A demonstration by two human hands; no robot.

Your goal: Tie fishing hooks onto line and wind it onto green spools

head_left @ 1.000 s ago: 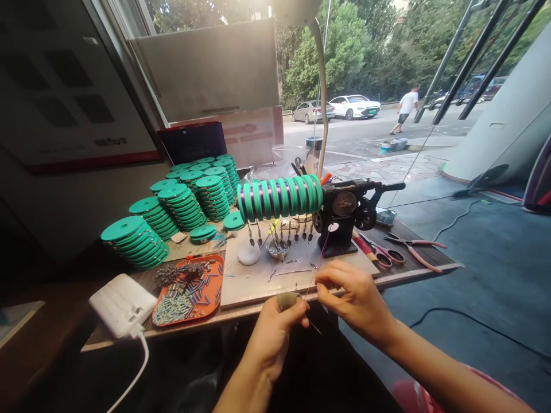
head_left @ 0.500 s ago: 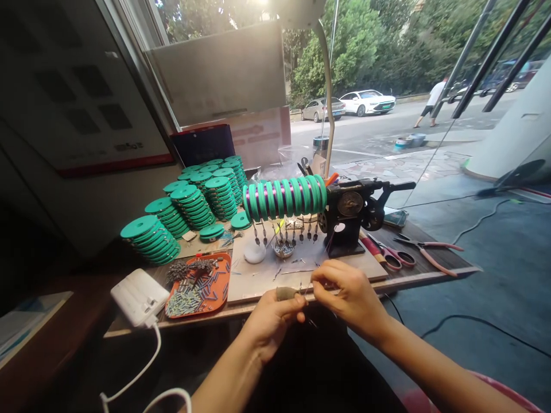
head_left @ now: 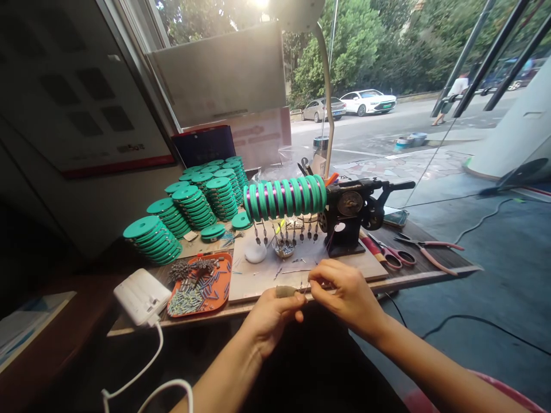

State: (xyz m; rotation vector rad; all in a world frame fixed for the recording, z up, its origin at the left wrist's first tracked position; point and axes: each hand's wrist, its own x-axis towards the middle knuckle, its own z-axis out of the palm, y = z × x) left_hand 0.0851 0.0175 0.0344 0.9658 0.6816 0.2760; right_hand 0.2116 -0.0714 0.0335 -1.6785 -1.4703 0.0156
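My left hand point(head_left: 275, 312) is closed in a pinch near the table's front edge, with a tan cover point(head_left: 286, 292) around one finger. Thin fishing line seems to run from its fingertips towards my right hand point(head_left: 342, 289), which is pinched beside it. Between the fingertips there may be a small fitting, too tiny to make out. Beyond them, a row of green spools point(head_left: 284, 198) wound with purple line sits on the shaft of a black hand-cranked winder point(head_left: 350, 215). Small dark weights point(head_left: 294, 235) dangle below the spools.
On the left stand stacked green spools point(head_left: 193, 205), an orange tray point(head_left: 221, 287) of small metal parts and a white power bank point(head_left: 142, 295) with a cable. A small bowl point(head_left: 284, 249) sits on the board. Scissors point(head_left: 394, 257) and pliers point(head_left: 434, 252) lie right.
My right hand has shifted slightly left, closer to the left hand. The dangling bit below my left fingers no longer shows. Outside, a person has walked further right.
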